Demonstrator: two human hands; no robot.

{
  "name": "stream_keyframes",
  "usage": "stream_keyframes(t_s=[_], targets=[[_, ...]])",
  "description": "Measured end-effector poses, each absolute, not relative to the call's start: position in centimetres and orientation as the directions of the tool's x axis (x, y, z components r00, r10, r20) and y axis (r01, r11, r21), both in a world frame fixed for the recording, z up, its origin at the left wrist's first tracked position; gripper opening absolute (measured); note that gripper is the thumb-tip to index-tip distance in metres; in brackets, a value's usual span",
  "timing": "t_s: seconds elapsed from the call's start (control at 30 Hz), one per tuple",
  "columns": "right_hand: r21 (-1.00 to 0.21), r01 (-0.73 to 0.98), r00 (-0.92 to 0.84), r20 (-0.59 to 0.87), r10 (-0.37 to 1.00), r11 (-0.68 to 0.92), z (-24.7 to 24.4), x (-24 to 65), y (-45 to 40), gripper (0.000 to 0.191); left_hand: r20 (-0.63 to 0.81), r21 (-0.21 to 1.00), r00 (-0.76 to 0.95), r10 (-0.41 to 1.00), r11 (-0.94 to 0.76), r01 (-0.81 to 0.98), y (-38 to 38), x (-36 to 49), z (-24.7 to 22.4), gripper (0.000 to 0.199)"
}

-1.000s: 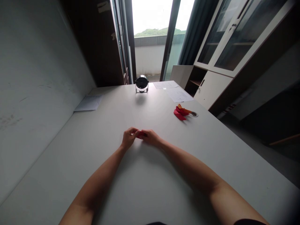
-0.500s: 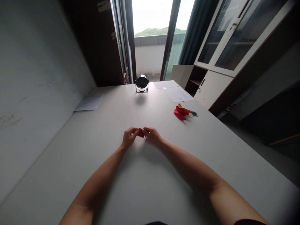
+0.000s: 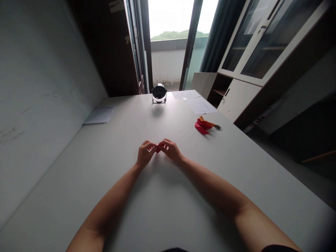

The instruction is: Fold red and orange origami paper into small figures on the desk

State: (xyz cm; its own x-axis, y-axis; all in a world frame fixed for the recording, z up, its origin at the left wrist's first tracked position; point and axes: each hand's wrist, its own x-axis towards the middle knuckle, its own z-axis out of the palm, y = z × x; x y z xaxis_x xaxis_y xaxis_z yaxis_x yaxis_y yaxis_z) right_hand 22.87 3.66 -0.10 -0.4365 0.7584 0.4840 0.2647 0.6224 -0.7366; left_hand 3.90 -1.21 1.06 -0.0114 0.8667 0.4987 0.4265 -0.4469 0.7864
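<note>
A small folded piece of red paper (image 3: 158,149) is pinched between my two hands, over the middle of the white table (image 3: 157,196). My left hand (image 3: 146,153) grips its left side between thumb and fingertips. On the opposite side, the thumb and fingers of my right hand (image 3: 169,149) are closed on it. Only a small part of the paper shows between the fingertips; its exact folds are too small to make out.
Red and orange folded paper pieces (image 3: 202,125) lie to the right, beside a round cable hole (image 3: 217,128). A round black device on a metal stand (image 3: 159,93) stands at the back. Paper sheets lie at back right (image 3: 199,105) and far left (image 3: 99,114).
The red paper now shows a smaller, more pointed shape between my fingers, where a flatter face showed before. My fingers have shifted to its upper edges and arch more. Both forearms stay in place.
</note>
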Motion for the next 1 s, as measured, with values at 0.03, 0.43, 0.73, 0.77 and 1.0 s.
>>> stream_keyframes(t_s=[0.03, 0.43, 0.73, 0.77, 1.0], targets=[[-0.737, 0.265, -0.439, 0.482, 0.758, 0.622, -0.1, 22.9, 3.6, 0.019, 0.497, 0.786, -0.013, 0.868, -0.443, 0.43, -1.3, 4.0, 1.2, 0.008], [-0.755, 0.231, -0.423, 0.49, 0.762, 0.613, 0.5, 22.8, 3.3, 0.017, 0.419, 0.851, -0.057, 0.906, -0.371, 0.371, -0.9, 3.8, 0.4, 0.008], [-0.81, 0.202, -0.349, 0.465, 0.813, 0.55, 0.2, 22.6, 3.6, 0.014, 0.329, 0.93, -0.181, 0.927, -0.285, 0.233, -0.1, 3.6, -0.9, 0.015], [-0.815, 0.2, -0.34, 0.463, 0.818, 0.544, 0.0, 22.6, 3.8, 0.012, 0.319, 0.936, -0.189, 0.929, -0.278, 0.214, 0.0, 3.5, -1.0, 0.016], [-0.85, 0.2, -0.309, 0.418, 0.854, 0.488, -1.0, 22.7, 4.4, 0.006, 0.284, 0.959, -0.253, 0.925, -0.268, 0.098, 0.4, 3.3, -1.2, 0.022]])
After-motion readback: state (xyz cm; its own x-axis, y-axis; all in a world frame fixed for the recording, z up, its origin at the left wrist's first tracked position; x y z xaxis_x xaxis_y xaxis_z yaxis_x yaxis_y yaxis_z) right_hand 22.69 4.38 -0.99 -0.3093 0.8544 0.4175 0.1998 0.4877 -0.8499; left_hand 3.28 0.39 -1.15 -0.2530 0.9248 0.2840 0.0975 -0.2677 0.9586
